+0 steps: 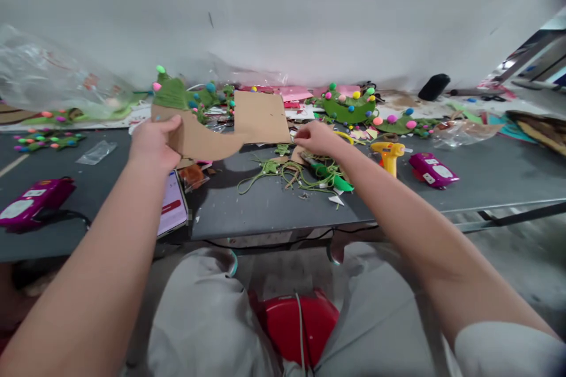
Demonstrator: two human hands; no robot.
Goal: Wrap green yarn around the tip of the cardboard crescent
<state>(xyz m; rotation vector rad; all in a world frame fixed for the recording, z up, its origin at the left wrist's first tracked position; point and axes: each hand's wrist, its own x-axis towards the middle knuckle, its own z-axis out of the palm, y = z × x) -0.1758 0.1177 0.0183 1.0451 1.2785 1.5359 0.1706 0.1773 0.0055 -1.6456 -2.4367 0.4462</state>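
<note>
In my left hand (155, 144) is a curved cardboard cutout (214, 144), gripped with the thumb on its near face. Green yarn (170, 93) covers its upper left end, with small colored pom-poms around it. My right hand (316, 136) is closed in a pinch near the lower right corner of a square cardboard sheet (260, 113). What lies between those fingertips is too small to make out. Below it, a tangle of green yarn (289, 174) and green-handled scissors (340, 181) lie on the grey table (239, 206).
A yellow glue gun (389, 156) and a purple power block (433, 169) are at right. On the left sit a phone (174, 206) and another purple block (38, 200). Pom-pom-trimmed green pieces (349, 107) line the back. A red stool (300, 324) is below.
</note>
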